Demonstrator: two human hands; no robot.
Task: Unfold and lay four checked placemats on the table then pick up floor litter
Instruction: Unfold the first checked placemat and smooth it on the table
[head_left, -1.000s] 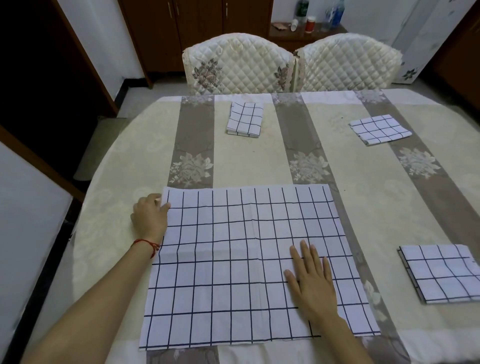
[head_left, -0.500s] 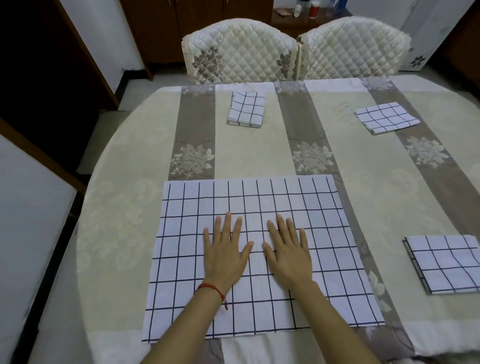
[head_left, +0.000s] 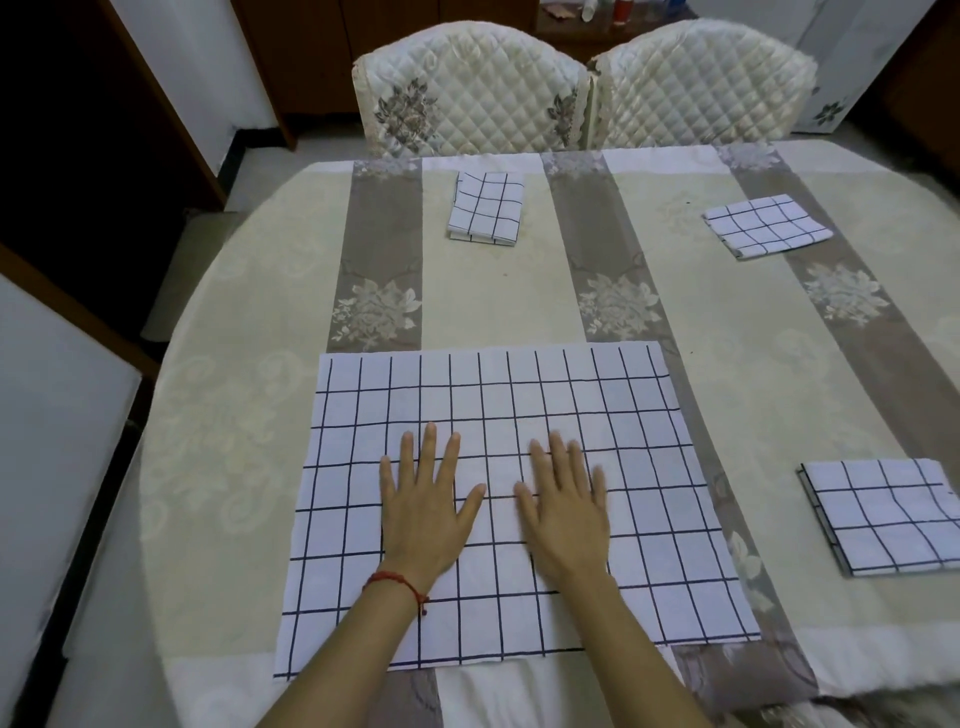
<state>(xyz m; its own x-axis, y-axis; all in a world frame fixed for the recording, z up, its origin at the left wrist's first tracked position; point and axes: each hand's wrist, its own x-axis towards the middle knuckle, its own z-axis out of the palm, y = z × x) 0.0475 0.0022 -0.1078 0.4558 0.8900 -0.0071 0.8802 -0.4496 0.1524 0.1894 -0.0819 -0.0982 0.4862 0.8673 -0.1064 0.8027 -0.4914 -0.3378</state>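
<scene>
One white placemat with dark checks (head_left: 644, 447) lies fully unfolded and flat at the near edge of the round table (head_left: 218, 374). My left hand (head_left: 423, 512) and my right hand (head_left: 563, 506) rest palm down on its middle, fingers spread, a little apart from each other. Three more checked placemats are still folded: one at the far centre (head_left: 485, 208), one at the far right (head_left: 766, 224), one at the near right (head_left: 883, 514).
A cream and taupe striped floral tablecloth (head_left: 618, 312) covers the table. Two quilted white chairs (head_left: 467, 98) (head_left: 701, 88) stand at the far side. A dark doorway and wooden frame lie on the left; a cabinet with bottles stands behind the chairs.
A second ago my hands were at the mat's left edge and lower right. They came together at its middle and have since spread slightly apart, the right one blurred with motion.
</scene>
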